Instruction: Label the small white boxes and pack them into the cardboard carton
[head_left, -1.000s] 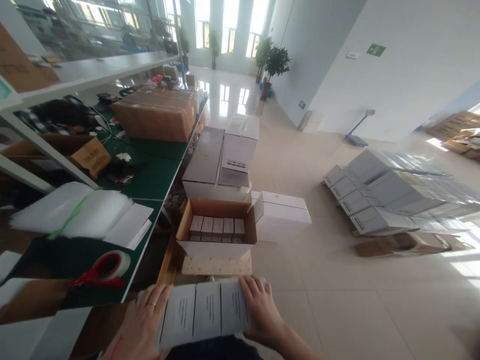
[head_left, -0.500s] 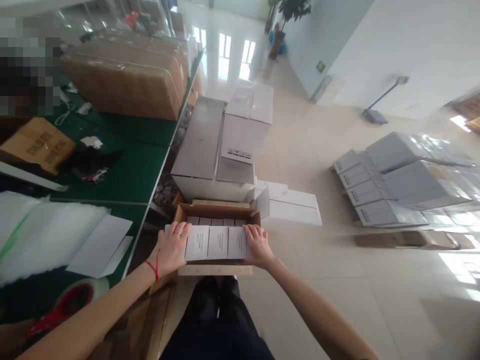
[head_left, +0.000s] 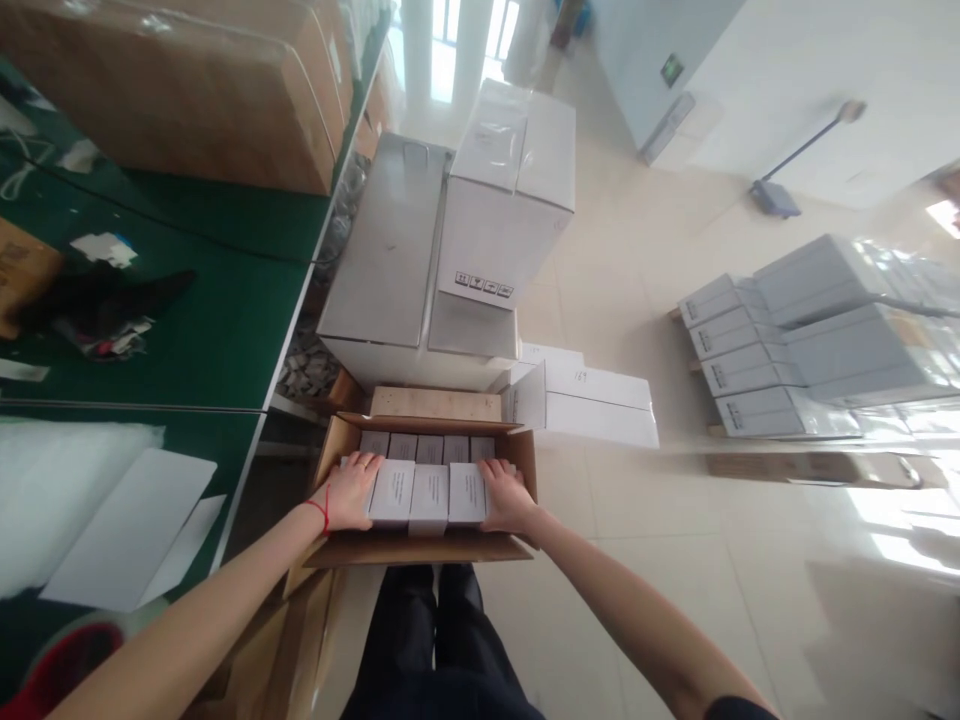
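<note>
A row of small white boxes (head_left: 430,490) with printed text spans the space between my two hands, over an open brown carton (head_left: 420,547). My left hand (head_left: 352,492) is closed over the row's left end, thumb and fingers on the end box. At the other end, my right hand (head_left: 507,493) grips the rightmost box. The middle box sits slightly out of line with its neighbours, towards me. Behind the held row, more small white boxes (head_left: 429,448) stand inside the carton. The undersides of the held boxes are hidden.
A green worktable (head_left: 225,225) with a large brown carton (head_left: 225,100) runs along the left. Ahead, a tall white carton (head_left: 499,220) rests on a metal cabinet (head_left: 386,250). White cartons (head_left: 600,400) lie on the floor; others are stacked on a pallet (head_left: 795,380) at right.
My hands and the row of small boxes have moved down into the carton. The middle box has shifted out of line. The camera view has tilted down and come closer.
</note>
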